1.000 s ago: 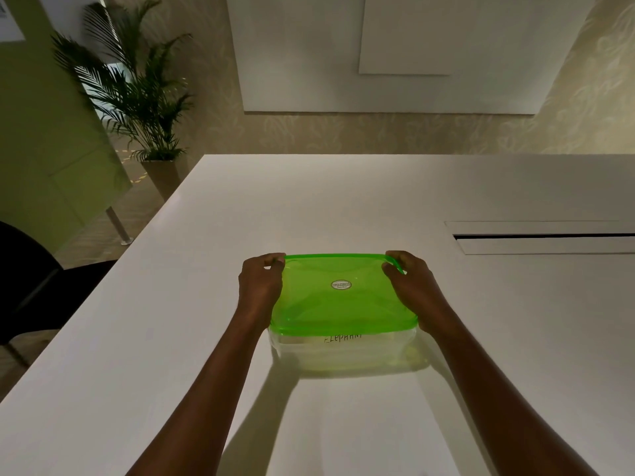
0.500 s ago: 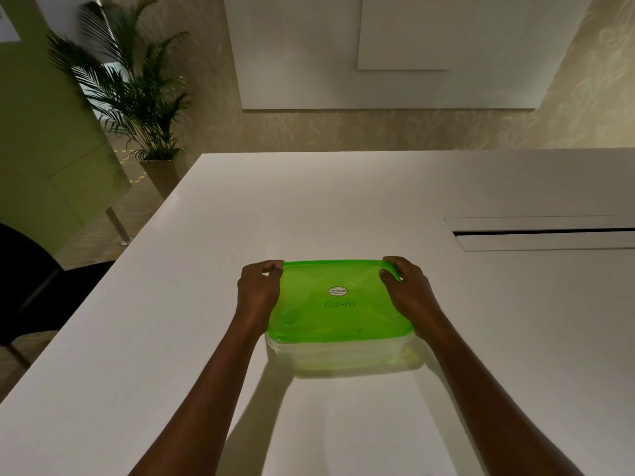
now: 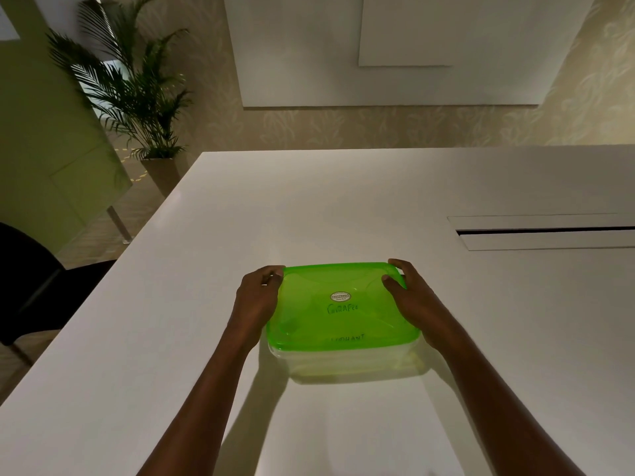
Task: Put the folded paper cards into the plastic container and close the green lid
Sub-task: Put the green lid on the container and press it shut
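A clear plastic container [image 3: 350,364] stands on the white table [image 3: 171,338], a little in front of me. The translucent green lid [image 3: 309,314] lies flat on top of it, with a small oval sticker in its middle. Handwritten words on the paper cards [image 3: 343,308] show faintly through the lid; the cards themselves are mostly hidden. My left hand [image 3: 256,300] grips the lid's left edge near the far corner. My right hand [image 3: 412,297] holds the right edge, thumb pressed on the lid's top.
A long recessed slot [image 3: 546,231] with a flap runs across the table at the right. Beyond the table's left edge are a black chair [image 3: 31,280] and a potted palm [image 3: 137,97]. A white panel hangs on the far wall.
The lid's far edge, tilted up a second ago, has come down level on the container. Both hands stayed on its sides and moved down with it.
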The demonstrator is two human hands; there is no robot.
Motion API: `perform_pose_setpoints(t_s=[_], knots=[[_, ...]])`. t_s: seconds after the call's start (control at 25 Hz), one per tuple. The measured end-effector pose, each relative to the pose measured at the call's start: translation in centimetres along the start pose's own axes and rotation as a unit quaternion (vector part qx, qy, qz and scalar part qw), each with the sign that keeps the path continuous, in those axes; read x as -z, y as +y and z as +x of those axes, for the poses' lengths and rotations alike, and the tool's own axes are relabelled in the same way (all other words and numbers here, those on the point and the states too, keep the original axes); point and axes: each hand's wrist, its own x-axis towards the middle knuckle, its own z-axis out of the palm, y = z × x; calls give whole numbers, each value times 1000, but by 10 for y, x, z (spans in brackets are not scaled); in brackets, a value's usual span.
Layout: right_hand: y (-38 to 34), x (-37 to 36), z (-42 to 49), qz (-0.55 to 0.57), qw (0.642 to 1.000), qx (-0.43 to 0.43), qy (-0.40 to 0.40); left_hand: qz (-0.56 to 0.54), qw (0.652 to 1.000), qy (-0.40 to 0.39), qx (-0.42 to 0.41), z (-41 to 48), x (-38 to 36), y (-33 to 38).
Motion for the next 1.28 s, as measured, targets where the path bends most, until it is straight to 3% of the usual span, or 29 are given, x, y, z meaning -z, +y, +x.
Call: perform_pose_setpoints(t_s=[0.2,0.4,0.56,0.88,1.04,1.28], knots=[[-17,14,36,-27,998,-51,20,80,996,16,46,18,6,14],[-31,14,71,-61,989,-126,-51,134,978,-51,150,33,2,23],[-28,9,80,-125,983,-111,-82,137,979,-53,139,42,-4,17],[-23,10,76,-102,985,-80,-110,100,979,-143,107,43,2,19],[-11,3,75,-146,984,-64,-74,160,979,-115,56,40,-1,17],[-10,-3,82,-257,965,-27,-42,139,985,-85,53,42,-2,16]])
